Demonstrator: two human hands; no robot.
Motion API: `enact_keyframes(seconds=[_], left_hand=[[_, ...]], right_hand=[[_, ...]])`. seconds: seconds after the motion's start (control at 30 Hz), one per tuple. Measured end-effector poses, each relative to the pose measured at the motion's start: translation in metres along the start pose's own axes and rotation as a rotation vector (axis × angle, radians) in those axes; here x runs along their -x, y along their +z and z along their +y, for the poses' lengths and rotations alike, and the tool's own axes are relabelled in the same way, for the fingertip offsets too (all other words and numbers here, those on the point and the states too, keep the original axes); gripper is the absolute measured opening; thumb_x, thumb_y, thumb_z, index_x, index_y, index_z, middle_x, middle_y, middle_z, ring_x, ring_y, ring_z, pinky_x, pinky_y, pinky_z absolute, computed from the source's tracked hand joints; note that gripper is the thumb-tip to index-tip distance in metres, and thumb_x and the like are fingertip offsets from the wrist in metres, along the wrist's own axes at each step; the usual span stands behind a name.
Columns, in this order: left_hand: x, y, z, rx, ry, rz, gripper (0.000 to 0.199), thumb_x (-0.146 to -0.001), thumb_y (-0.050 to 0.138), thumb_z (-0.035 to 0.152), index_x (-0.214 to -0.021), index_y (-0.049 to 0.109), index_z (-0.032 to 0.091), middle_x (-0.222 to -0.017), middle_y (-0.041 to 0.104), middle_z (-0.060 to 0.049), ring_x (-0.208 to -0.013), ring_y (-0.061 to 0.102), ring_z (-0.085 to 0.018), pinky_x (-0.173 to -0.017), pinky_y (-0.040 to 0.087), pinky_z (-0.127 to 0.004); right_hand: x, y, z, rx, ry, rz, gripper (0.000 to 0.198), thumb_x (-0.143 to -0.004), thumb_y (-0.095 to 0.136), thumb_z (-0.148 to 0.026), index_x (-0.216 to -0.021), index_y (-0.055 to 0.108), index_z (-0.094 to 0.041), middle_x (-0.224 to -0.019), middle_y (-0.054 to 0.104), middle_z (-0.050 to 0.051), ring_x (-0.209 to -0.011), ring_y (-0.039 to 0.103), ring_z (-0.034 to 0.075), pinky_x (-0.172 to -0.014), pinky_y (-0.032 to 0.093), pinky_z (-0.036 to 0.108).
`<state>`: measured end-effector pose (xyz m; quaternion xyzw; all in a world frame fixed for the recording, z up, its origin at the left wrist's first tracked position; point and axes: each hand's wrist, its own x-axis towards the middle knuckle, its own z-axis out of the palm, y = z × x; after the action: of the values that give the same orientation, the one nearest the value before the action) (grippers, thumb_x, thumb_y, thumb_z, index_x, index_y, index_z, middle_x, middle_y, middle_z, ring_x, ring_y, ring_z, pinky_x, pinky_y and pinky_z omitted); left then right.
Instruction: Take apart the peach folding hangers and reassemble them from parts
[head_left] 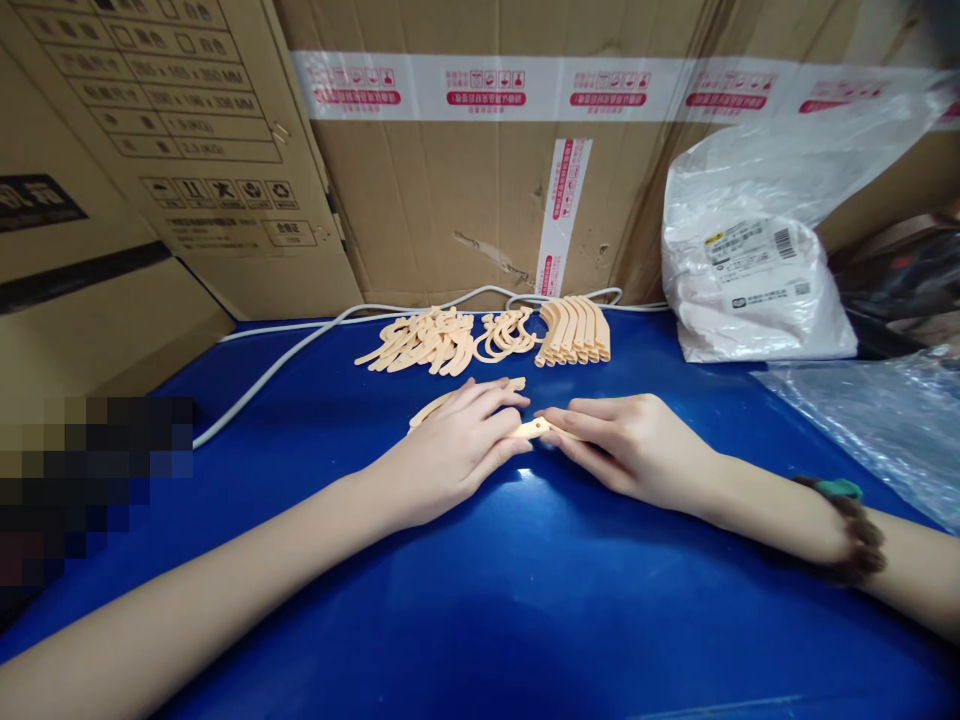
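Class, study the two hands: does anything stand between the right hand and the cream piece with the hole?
Nothing visible does: the right hand meets one end of the cream piece, while the left hand covers its other end.

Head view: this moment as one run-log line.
left hand: holds beige piece | right hand: pinches at its exposed end | behind: loose beige parts, stacked curved parts | surface: blue tabletop

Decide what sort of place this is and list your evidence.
Probably a small assembly or packing workspace: large brown cardboard cartons line the back of a glossy blue tabletop, where curved cream pieces, apparently plastic, lie in groups.
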<state>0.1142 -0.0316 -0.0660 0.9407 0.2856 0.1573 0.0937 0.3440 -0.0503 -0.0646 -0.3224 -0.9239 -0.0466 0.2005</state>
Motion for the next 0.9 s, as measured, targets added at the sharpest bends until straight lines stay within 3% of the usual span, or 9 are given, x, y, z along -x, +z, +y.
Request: enact_keyframes(seconds=[0.23,0.9], left_hand=[[0.0008,0.0001,-0.0002,0.012,0.005,0.001,0.034,-0.102,0.031,0.035,-0.111,0.061,0.020,-0.134,0.056,-0.007,-0.137,0.036,-0.023,-0.113,0.030,-0.047],[0.0004,-0.0001,0.0000,0.009,0.006,-0.031,0.033,-0.102,0.033,0.036,-0.111,0.061,0.022,-0.135,0.055,-0.006,-0.138,0.035,-0.023,-0.114,0.027,-0.048]], right_hand=[[0.0009,0.0004,0.0006,0.149,-0.075,0.052,0.032,-0.099,0.040,-0.028,-0.104,0.067,-0.012,-0.072,0.063,0.003,-0.062,0.060,0.013,-0.056,0.041,0.025],[-0.0003,-0.0022,0.0015,0.232,-0.158,0.035,0.034,-0.100,0.038,-0.027,-0.107,0.067,-0.010,-0.073,0.066,0.005,-0.062,0.061,0.013,-0.057,0.044,0.026]])
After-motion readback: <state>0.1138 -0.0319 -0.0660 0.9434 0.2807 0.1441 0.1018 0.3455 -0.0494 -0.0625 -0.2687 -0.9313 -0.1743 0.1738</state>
